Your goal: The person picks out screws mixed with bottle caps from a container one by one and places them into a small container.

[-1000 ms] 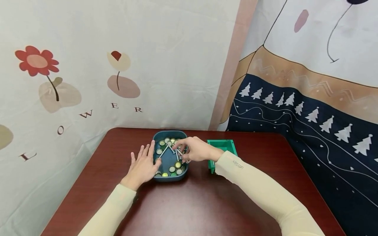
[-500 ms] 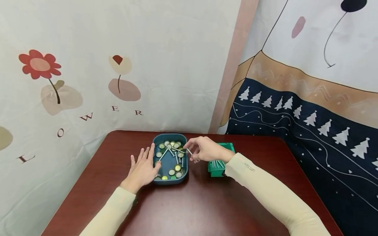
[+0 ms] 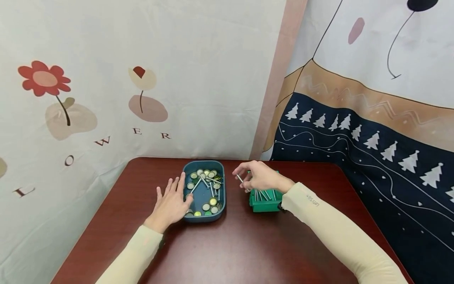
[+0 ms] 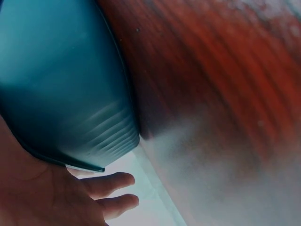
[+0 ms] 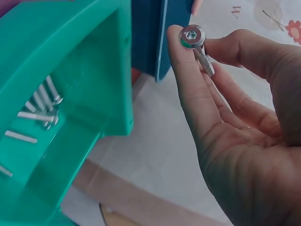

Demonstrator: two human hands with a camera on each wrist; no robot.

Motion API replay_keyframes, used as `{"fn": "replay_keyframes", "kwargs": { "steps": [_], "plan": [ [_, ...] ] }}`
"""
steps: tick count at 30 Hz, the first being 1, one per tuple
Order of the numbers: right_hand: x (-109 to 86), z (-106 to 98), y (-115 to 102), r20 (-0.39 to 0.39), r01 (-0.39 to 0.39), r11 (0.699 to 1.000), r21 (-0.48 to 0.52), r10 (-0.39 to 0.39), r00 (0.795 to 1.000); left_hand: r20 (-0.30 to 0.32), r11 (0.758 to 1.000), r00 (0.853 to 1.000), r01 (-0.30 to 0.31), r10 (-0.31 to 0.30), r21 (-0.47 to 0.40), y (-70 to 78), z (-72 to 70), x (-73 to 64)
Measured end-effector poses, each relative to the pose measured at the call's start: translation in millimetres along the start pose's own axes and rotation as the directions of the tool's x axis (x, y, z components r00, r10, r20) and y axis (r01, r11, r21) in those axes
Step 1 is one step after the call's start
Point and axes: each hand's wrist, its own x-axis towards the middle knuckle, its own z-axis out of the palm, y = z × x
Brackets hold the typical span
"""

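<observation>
My left hand (image 3: 170,203) lies along the left rim of a blue tray (image 3: 203,197), its fingers straight and spread, the thumb reaching over the edge. In the left wrist view the palm is against the outside of the tray (image 4: 61,84). Bottle caps (image 3: 213,201) and several loose bolts (image 3: 196,185) lie inside the tray. My right hand (image 3: 263,176) is up over the left part of a green bin (image 3: 265,206). Between thumb and fingertips it pinches a bolt (image 5: 192,36), whose hex-socket head faces the right wrist camera. More bolts (image 5: 43,101) lie in the green bin.
The tray and bin stand side by side near the back of a dark red-brown table (image 3: 227,244), with a strip of tabletop between them. A printed fabric backdrop (image 3: 213,79) hangs right behind the table's back edge; a dark blue patterned section (image 3: 319,142) is at the right.
My right hand has lifted the bolt out of the blue tray and carried it right, to over the green bin. The left hand has stayed at the tray's rim.
</observation>
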Motion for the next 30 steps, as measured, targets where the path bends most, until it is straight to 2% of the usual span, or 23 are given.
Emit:
{"fn": "replay_keyframes", "kwargs": {
  "steps": [9, 14, 18, 22, 30],
  "plan": [
    [-8.5, -19.5, 15.3, -0.028, -0.077, 0.997, -0.015, 0.076, 0.997, 0.008, 1.000, 1.000, 0.006, -0.006, -0.002, -1.9, -4.8, 0.1],
    [-9.2, -24.6, 23.4, -0.055, -0.165, 0.980, -0.109, 0.159, 0.986, 0.007, 1.000, 1.000, 0.006, -0.006, -0.004, -3.1, -3.6, -1.0],
    [-10.6, -26.7, 30.1, -0.048, -0.215, 0.961, -0.176, 0.210, 0.977, 0.011, 1.000, 1.000, 0.007, -0.007, -0.009, -2.8, -1.4, -2.4],
    [-11.5, -26.7, 36.1, -0.026, -0.235, 0.945, -0.226, 0.235, 0.972, 0.017, 1.000, 1.000, 0.004, -0.003, -0.016, -2.0, 0.2, -2.4],
    [-6.8, -17.6, 47.0, -0.017, -0.227, 0.922, -0.313, 0.234, 0.972, 0.005, 1.000, 1.000, -0.004, 0.004, -0.012, 0.4, 0.1, 0.9]
  ]
}}
